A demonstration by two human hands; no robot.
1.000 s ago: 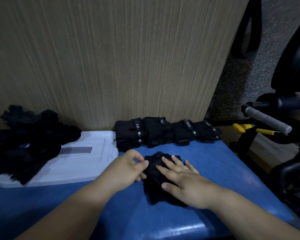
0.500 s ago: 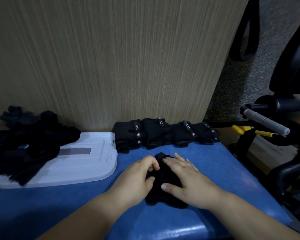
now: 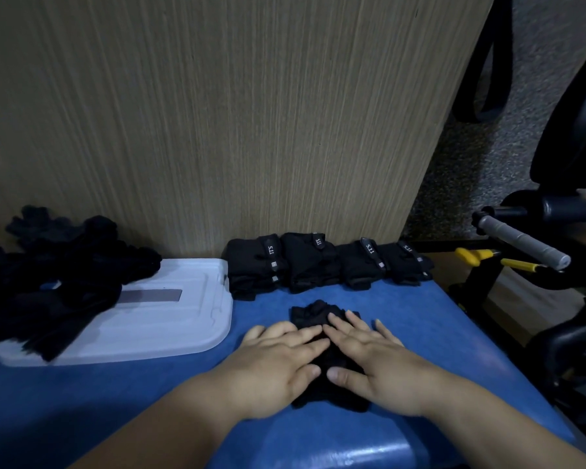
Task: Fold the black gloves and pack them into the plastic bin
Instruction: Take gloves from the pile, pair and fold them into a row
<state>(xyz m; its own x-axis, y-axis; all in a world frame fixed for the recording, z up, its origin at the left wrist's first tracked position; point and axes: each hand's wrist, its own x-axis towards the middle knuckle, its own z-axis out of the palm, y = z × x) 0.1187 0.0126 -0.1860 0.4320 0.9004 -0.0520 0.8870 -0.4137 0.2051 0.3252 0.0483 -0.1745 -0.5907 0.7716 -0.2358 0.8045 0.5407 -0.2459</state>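
Note:
A black glove [image 3: 315, 316] lies on the blue table [image 3: 115, 401] in front of me. My left hand [image 3: 278, 363] and my right hand [image 3: 369, 360] both press flat on it, fingers spread, hiding most of it. Only its far end and near edge show. A row of folded black gloves [image 3: 322, 262] with small labels sits against the wooden panel behind. A loose heap of black gloves [image 3: 48, 275] lies at the far left, partly on a white plastic lid [image 3: 170, 319]. The bin itself is not visible.
A wooden panel [image 3: 251, 113] stands upright right behind the table. Past the table's right edge are a grey-handled bar [image 3: 521, 242], yellow-handled pliers [image 3: 501, 262] and black chair parts [image 3: 569, 340] over a carpeted floor.
My left hand stopped pinching the glove's edge and now lies flat beside my right hand. Both palms now press on the glove.

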